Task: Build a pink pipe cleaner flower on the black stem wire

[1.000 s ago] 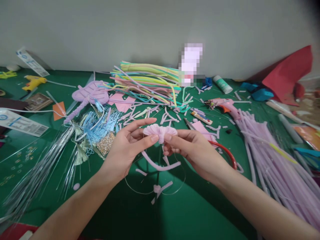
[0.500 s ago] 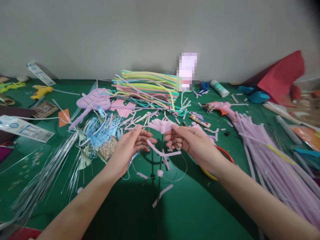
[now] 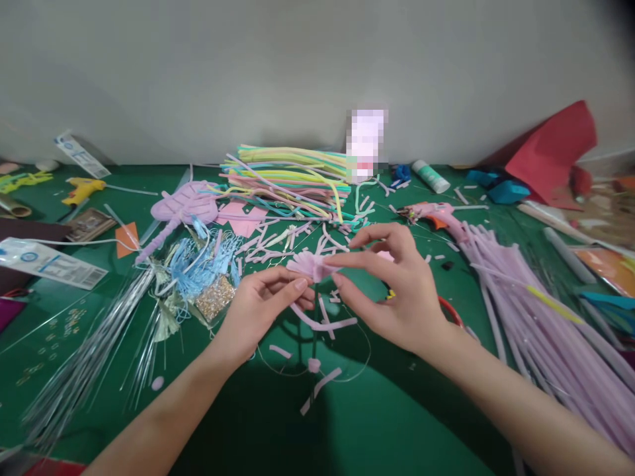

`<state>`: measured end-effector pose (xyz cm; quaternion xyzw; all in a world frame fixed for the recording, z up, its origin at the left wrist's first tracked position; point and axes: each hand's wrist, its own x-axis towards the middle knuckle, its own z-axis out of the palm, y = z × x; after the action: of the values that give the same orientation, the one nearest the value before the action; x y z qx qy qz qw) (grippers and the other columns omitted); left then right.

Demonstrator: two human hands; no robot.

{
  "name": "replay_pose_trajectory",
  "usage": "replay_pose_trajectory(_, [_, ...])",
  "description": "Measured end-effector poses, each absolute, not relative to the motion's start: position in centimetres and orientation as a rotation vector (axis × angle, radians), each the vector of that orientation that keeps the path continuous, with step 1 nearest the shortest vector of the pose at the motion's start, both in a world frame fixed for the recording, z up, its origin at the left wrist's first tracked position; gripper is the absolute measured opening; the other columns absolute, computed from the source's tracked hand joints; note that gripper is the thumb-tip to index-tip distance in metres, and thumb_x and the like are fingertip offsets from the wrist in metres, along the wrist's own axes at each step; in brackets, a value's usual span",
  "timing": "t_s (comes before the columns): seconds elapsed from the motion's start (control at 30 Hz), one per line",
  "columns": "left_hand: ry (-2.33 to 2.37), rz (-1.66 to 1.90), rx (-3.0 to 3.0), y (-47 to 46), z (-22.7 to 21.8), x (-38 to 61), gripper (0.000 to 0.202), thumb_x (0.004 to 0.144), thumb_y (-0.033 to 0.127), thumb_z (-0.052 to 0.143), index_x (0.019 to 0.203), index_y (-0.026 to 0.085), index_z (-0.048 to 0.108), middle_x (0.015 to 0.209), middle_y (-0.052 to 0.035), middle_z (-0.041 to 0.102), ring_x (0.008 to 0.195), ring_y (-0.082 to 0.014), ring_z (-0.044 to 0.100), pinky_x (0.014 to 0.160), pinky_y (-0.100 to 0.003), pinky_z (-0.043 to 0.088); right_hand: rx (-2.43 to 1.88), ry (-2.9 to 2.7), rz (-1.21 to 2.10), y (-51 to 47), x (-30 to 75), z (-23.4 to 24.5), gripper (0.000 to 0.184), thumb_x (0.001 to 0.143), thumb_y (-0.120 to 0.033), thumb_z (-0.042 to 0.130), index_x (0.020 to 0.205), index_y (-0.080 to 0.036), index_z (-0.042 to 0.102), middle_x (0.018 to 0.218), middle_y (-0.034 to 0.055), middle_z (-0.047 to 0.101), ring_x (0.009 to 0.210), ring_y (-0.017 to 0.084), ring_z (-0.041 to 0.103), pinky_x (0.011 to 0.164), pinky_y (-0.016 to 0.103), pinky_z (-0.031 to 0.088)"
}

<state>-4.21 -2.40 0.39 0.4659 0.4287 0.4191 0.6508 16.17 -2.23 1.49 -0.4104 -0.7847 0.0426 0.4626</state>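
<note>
A small pink flower made of pipe cleaner (image 3: 308, 266) is held above the green table (image 3: 397, 423) between both hands. My left hand (image 3: 260, 307) is closed round it from below, thumb and forefinger pinching near its base. My right hand (image 3: 391, 284) pinches a petal at the flower's right side, the other fingers spread. A loose pink pipe-cleaner tail (image 3: 322, 322) curves out under the flower. Thin wire loops (image 3: 347, 370) and short pink offcuts (image 3: 317, 383) lie on the table beneath.
A stack of coloured pipe cleaners (image 3: 292, 175) lies at the back, a bundle of long lilac ones (image 3: 536, 311) on the right. A pink glue gun (image 3: 431, 213), a yellow glue gun (image 3: 82, 190), a lilac fan (image 3: 186, 206), silver tinsel (image 3: 99, 337), blue tassels (image 3: 203, 254) and red paper (image 3: 555, 155) surround the hands.
Both hands have stayed on the pink flower, lowering it slightly. My right hand has shifted from gripping beside it to pinching a petal with its other fingers raised.
</note>
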Motion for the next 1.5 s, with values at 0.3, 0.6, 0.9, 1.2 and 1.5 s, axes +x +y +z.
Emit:
replay_pose_trajectory(0.3, [0.957, 0.964, 1.116, -2.60, 0.31, -4.15, 0.006, 0.085, 0.026, 0.074, 0.083, 0.020, 0.077, 0.072, 0.0029, 0.075, 0.068, -0.0086, 0.071, 0.068, -0.013, 0.058, -0.933, -2.014, -0.022, -2.63, 15.68, 1.27, 0.014, 0.082, -0.013, 0.065, 0.092, -0.019, 0.073, 0.104, 0.0111, 0.055, 0.097, 0.024, 0.052, 0.080, 0.042, 0.047])
replay_pose_trajectory(0.6, [0.962, 0.983, 1.125, -2.73, 0.47, -4.23, 0.006, 0.085, 0.025, 0.074, 0.083, 0.020, 0.077, 0.074, 0.0024, 0.076, 0.067, -0.0091, 0.071, 0.066, -0.014, 0.058, -0.941, -1.993, 0.008, -2.66, 15.56, 1.15, 0.015, 0.082, -0.013, 0.064, 0.095, -0.017, 0.071, 0.103, 0.0113, 0.058, 0.097, 0.024, 0.054, 0.081, 0.042, 0.047])
replay_pose_trajectory(0.9, [0.967, 0.979, 1.141, -2.66, 0.39, -4.17, 0.006, 0.085, 0.026, 0.074, 0.083, 0.021, 0.077, 0.071, 0.0028, 0.075, 0.067, -0.0086, 0.071, 0.067, -0.013, 0.057, -0.906, -2.017, 0.127, -2.85, 15.57, 0.77, 0.015, 0.079, -0.011, 0.066, 0.090, -0.020, 0.071, 0.105, 0.0103, 0.056, 0.100, 0.024, 0.055, 0.082, 0.042, 0.048])
replay_pose_trajectory(1.2, [1.004, 0.965, 1.142, -2.84, 0.57, -4.24, 0.007, 0.083, 0.027, 0.075, 0.083, 0.019, 0.077, 0.073, 0.0008, 0.076, 0.068, -0.0120, 0.072, 0.069, -0.018, 0.059, -0.981, -2.040, 0.079, -2.92, 15.59, 1.14, 0.018, 0.082, -0.017, 0.064, 0.098, -0.023, 0.068, 0.107, 0.0097, 0.056, 0.100, 0.025, 0.054, 0.083, 0.045, 0.047])
replay_pose_trajectory(1.5, [1.032, 0.961, 1.163, -2.80, 0.82, -4.08, 0.009, 0.083, 0.027, 0.075, 0.084, 0.018, 0.076, 0.077, -0.0010, 0.077, 0.068, -0.0127, 0.073, 0.068, -0.019, 0.060, -1.008, -2.036, 0.057, -2.90, 15.52, 1.22, 0.015, 0.082, -0.017, 0.064, 0.097, -0.020, 0.067, 0.109, 0.0119, 0.057, 0.102, 0.026, 0.053, 0.085, 0.045, 0.046])
